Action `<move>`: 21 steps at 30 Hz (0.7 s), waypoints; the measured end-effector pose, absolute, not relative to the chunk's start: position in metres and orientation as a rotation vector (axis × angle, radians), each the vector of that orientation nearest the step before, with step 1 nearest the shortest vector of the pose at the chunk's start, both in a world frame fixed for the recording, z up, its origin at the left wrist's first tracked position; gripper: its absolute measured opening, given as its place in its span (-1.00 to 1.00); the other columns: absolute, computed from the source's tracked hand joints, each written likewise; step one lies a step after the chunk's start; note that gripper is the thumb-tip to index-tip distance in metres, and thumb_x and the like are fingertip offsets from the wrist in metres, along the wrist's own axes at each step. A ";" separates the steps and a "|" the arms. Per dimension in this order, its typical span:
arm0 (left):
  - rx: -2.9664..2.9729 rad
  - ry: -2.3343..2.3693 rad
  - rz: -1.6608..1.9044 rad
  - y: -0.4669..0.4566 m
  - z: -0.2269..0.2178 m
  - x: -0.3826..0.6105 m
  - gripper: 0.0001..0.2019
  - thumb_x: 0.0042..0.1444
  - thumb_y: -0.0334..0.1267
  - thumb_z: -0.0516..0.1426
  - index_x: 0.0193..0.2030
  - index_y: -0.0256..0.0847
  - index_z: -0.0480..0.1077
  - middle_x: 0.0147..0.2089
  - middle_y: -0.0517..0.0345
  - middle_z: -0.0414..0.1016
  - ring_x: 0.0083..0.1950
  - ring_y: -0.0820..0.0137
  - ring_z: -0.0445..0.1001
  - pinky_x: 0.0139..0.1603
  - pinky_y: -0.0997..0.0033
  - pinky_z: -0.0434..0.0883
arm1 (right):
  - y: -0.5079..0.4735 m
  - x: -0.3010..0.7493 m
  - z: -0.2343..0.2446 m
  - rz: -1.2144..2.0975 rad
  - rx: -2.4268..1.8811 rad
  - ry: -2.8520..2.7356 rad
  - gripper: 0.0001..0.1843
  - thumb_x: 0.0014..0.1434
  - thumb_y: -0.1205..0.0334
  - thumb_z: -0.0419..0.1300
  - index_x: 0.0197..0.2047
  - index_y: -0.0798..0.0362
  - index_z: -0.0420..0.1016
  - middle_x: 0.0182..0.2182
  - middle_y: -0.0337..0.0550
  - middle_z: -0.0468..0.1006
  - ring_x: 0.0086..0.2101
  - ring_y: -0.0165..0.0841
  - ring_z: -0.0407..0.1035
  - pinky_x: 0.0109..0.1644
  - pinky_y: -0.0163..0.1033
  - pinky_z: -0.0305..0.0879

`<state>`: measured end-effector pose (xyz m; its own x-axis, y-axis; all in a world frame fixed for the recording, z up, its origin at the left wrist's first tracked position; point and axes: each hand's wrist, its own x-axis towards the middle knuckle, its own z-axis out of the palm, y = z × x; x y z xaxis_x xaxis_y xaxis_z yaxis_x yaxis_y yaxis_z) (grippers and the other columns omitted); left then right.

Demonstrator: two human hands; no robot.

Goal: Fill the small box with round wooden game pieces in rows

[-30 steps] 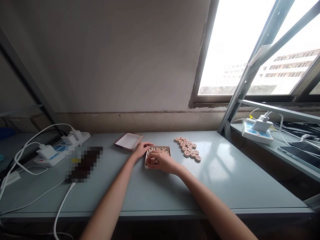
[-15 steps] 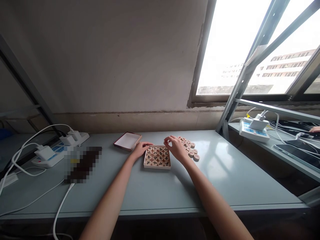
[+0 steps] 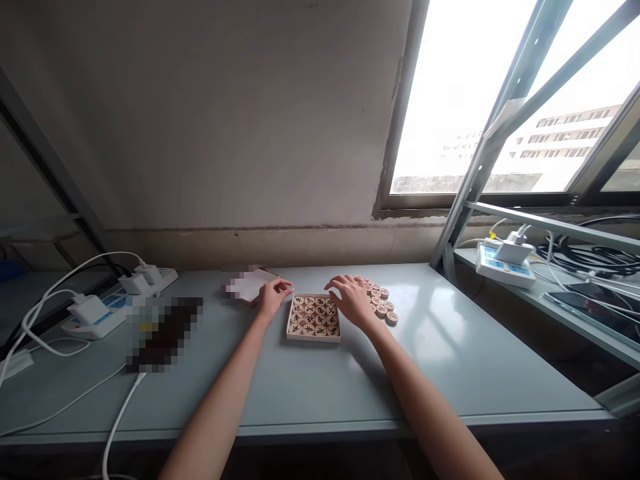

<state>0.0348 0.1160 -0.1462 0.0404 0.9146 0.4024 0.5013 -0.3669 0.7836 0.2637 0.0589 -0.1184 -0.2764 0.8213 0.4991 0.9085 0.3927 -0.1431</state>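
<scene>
A shallow square box [image 3: 313,337] stands on the grey table, filled with rows of round wooden Chinese chess pieces [image 3: 320,320] bearing dark characters. My left hand [image 3: 271,299] hovers just off the box's far left corner, fingers stretched to the right and holding nothing that I can see. Over the box's far right corner, my right hand [image 3: 350,300] is open, with its fingers apart and curved. Beside it to the right lies a cluster of loose chess pieces [image 3: 383,309] with reddish characters, partly covered by that hand.
Behind my left hand lies the box lid [image 3: 249,288], inside up and partly pixelated. A power strip [image 3: 95,317] with chargers and white cables is at the left, near a pixelated dark object [image 3: 165,333]. Another power strip [image 3: 505,263] sits on the right-hand shelf.
My left hand has come off the box edge and moved slightly left. My right hand's fingers have spread from a pinch, and the hand has shifted a little lower.
</scene>
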 end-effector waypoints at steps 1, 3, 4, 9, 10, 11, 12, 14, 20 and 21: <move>1.900 1.433 1.267 0.116 -0.146 0.035 -0.84 -0.11 -0.22 0.19 -0.36 -0.22 0.47 -0.40 0.12 0.49 -0.36 0.40 0.39 -0.31 0.45 0.32 | 0.057 0.260 -0.118 -0.221 -1.450 -2.198 -0.76 0.20 0.23 -0.02 -0.20 -0.07 0.46 -0.18 -0.15 0.45 -0.15 -0.26 0.23 0.02 -0.08 -0.02; 1.937 1.455 1.251 0.115 -0.146 0.036 -0.82 -0.11 -0.18 0.19 -0.37 -0.22 0.47 -0.44 0.14 0.47 -0.36 0.39 0.40 -0.32 0.46 0.31 | 0.054 0.256 -0.119 -0.233 -1.447 -2.257 -0.79 0.19 0.18 0.02 -0.24 -0.04 0.47 -0.22 -0.12 0.45 -0.16 -0.24 0.22 0.03 -0.06 -0.04; 1.962 1.473 1.245 0.114 -0.146 0.036 -0.81 -0.10 -0.15 0.19 -0.37 -0.21 0.47 -0.46 0.15 0.45 -0.37 0.39 0.39 -0.32 0.46 0.30 | 0.053 0.255 -0.119 -0.254 -1.454 -2.276 -0.79 0.19 0.17 0.02 -0.25 -0.03 0.47 -0.22 -0.10 0.45 -0.16 -0.23 0.22 0.03 -0.05 -0.05; 2.022 1.518 1.248 0.109 -0.144 0.039 -0.68 0.16 -0.10 -0.06 -0.27 -0.20 0.45 -0.66 0.25 0.28 -0.54 0.45 0.32 -0.36 0.47 0.27 | 0.051 0.253 -0.122 -0.379 -1.515 -2.301 -0.77 0.20 0.18 0.00 -0.27 0.01 0.47 -0.22 -0.04 0.42 -0.14 -0.20 0.19 0.03 -0.05 -0.06; 2.017 1.528 1.279 0.109 -0.144 0.038 -0.67 0.19 -0.15 -0.12 -0.19 -0.18 0.43 -0.66 0.28 0.26 -0.56 0.47 0.30 -0.37 0.48 0.26 | 0.052 0.253 -0.123 -0.391 -1.537 -2.300 -0.77 0.21 0.18 0.00 -0.27 0.02 0.46 -0.23 -0.04 0.42 -0.15 -0.21 0.19 0.02 -0.06 -0.06; 2.009 1.542 1.315 0.109 -0.145 0.038 -0.67 0.21 -0.22 -0.15 -0.09 -0.17 0.39 -0.65 0.29 0.26 -0.56 0.48 0.29 -0.38 0.50 0.25 | 0.052 0.253 -0.123 -0.394 -1.557 -2.298 -0.77 0.21 0.17 0.00 -0.27 0.03 0.46 -0.24 -0.05 0.42 -0.16 -0.23 0.19 0.01 -0.07 -0.05; 2.000 1.553 1.348 0.110 -0.146 0.038 -0.66 0.20 -0.29 -0.17 -0.01 -0.15 0.33 -0.62 0.29 0.27 -0.55 0.49 0.28 -0.39 0.51 0.25 | 0.053 0.253 -0.123 -0.391 -1.572 -2.295 -0.77 0.21 0.17 -0.01 -0.27 0.03 0.45 -0.24 -0.06 0.42 -0.17 -0.24 0.19 0.00 -0.08 -0.05; 1.991 1.535 1.386 0.112 -0.149 0.037 -0.58 0.14 -0.42 -0.17 0.11 -0.13 0.22 -0.49 0.26 0.33 -0.53 0.52 0.29 -0.39 0.53 0.27 | 0.053 0.253 -0.124 -0.377 -1.586 -2.287 -0.78 0.21 0.16 0.00 -0.27 0.02 0.43 -0.24 -0.09 0.41 -0.17 -0.27 0.19 0.00 -0.10 -0.04; 2.104 1.256 1.201 0.115 -0.152 0.042 -0.58 0.07 -0.48 -0.17 -0.06 -0.16 0.39 -0.06 0.07 0.38 -0.10 0.42 0.38 -0.03 0.37 0.32 | 0.053 0.254 -0.123 -0.382 -1.581 -2.261 -0.82 0.19 0.16 0.03 -0.27 -0.02 0.44 -0.21 -0.12 0.39 -0.14 -0.28 0.17 0.01 -0.11 -0.08; 2.132 1.204 1.131 0.114 -0.152 0.044 -0.63 0.10 -0.43 -0.14 -0.14 -0.17 0.43 -0.04 0.06 0.38 -0.02 0.38 0.35 0.05 0.33 0.28 | 0.053 0.254 -0.122 -0.396 -1.583 -2.256 -0.82 0.19 0.15 0.04 -0.27 -0.02 0.45 -0.21 -0.11 0.39 -0.15 -0.27 0.17 0.02 -0.10 -0.08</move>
<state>0.0436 0.1142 -0.1521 0.2864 0.8517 0.4389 0.4913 -0.5238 0.6959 0.2536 0.0527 -0.1224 -0.3108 0.8426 0.4398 0.9420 0.3348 0.0241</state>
